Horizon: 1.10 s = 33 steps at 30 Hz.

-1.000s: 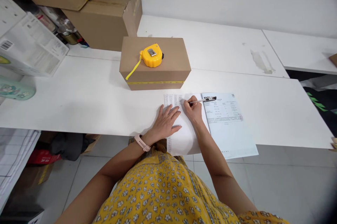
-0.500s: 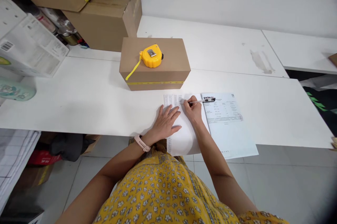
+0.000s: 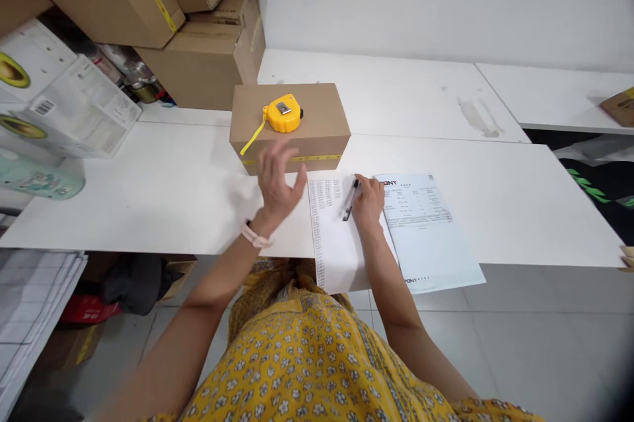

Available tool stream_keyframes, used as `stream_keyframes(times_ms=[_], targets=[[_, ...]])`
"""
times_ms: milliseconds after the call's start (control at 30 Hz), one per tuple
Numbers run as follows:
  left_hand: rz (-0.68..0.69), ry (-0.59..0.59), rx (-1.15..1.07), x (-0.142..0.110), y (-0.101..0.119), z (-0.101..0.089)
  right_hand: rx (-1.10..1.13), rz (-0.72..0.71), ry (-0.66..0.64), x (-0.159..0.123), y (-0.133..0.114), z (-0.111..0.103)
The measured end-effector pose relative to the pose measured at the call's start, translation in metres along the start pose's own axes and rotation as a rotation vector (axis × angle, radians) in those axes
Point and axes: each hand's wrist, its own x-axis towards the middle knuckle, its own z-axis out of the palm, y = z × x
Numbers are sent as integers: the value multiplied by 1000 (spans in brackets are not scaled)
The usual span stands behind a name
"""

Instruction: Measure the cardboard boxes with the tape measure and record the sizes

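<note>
My left hand (image 3: 280,181) is raised over the table in front of the cardboard box (image 3: 297,125), its fingers apart and nothing in them. On the white sheet (image 3: 341,244) with handwritten columns rests my right hand (image 3: 369,204), fingers curled. A black-and-clear pen (image 3: 351,201) slants along the thumb side of that hand, its top end at the fingertips. A yellow tape measure (image 3: 284,113) with a yellow strap lies on the box. To the right of my right hand is a printed form (image 3: 426,237), partly overhanging the table's front edge.
Stacked cartons (image 3: 198,59) fill the back left corner. A white package with avocado pictures (image 3: 84,102) and a pale green bottle (image 3: 39,174) stand at the left of the white table (image 3: 173,197). A small brown box (image 3: 619,107) sits far right.
My left hand has lifted off the sheet and moved left and up toward the box. The pen has swung round in my right hand, its capped end now pointing toward me.
</note>
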Motion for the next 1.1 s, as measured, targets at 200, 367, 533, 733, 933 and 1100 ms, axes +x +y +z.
stream_keyframes(times_ms=[200,367,533,733,933,1100], targets=[[-83,-50,45,107,-19,-22,18,37,42,3,1,5],[-215,-209,-23,118,-30,-8,40,60,50,4,0,3],[-253,-252,-413,96,-7,-26,326,86,239,8,-37,-28],[-355,-562,-810,82,31,-54,1042,175,-310,46,-114,-80],[-375,-509,-762,88,17,-63,1070,183,-580,70,-148,-93],[-380,-506,-812,102,0,-78,1086,140,-565,99,-153,-86]])
